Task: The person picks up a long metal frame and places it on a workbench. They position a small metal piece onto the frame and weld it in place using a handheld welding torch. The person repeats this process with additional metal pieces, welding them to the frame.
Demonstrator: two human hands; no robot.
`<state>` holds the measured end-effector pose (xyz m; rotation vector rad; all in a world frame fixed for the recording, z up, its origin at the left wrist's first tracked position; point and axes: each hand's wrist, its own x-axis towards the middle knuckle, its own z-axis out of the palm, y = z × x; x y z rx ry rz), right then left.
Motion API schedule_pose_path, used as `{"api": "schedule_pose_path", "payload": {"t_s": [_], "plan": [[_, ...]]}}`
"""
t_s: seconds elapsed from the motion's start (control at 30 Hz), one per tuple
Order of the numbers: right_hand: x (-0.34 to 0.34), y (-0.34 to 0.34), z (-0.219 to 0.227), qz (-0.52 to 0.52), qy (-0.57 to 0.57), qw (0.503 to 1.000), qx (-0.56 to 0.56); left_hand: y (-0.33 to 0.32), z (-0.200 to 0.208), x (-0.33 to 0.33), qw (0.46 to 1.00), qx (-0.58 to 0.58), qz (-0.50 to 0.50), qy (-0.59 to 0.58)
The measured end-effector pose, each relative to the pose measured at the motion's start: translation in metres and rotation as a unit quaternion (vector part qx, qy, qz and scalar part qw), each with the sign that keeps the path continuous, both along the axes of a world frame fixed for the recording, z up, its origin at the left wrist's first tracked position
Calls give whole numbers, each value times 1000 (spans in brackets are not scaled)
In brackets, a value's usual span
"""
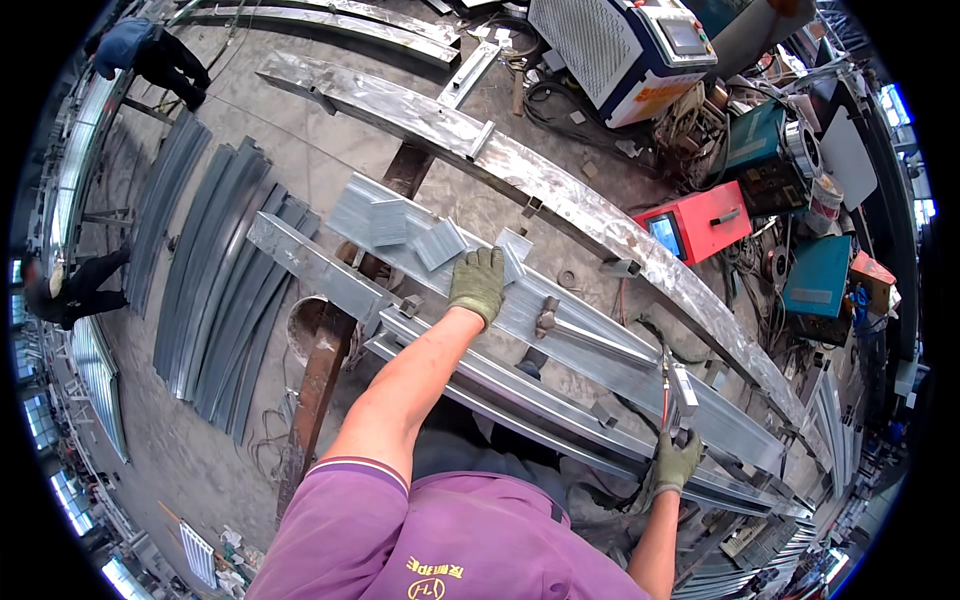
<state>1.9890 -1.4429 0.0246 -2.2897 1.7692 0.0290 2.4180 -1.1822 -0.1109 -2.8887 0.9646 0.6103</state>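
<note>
My left hand [478,286], in an olive-green glove, reaches over a wide galvanized beam [585,362]. Its fingers close at the edge of a small metal plate [513,266], though the fingertips are partly hidden. Two more square plates, one flat [389,222] and one turned [439,245], lie just left of it. A hammer [546,318] rests on the beam, its long handle pointing right. My right hand [677,462], gloved alike, is closed around a slim tool with a reddish length [666,392] and a pale block-shaped part [684,389]; its exact kind is unclear.
A long curved steel beam [560,190] arcs beyond the work. Grooved metal rails [510,385] run close to my body. Stacked curved profiles [225,270] lie left. A red machine [695,222], teal boxes [815,290] and cables stand right. Two people [150,55] are at the far left.
</note>
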Motion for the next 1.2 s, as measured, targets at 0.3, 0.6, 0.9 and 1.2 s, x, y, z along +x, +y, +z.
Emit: {"api": "schedule_pose_path", "payload": {"t_s": [0.3,0.6,0.9,1.2], "plan": [[54,37,24,109,-205,971,60,57,40,-4,602,-451,388,532],[247,154,21,181,-305,731,583,108,109,-116,345,-515,364,695],[258,203,11,353,-149,689,615,188,140,-129,657,-419,358,514],[328,256,20,512,-141,670,518,240,168,-91,819,-435,304,218]]}}
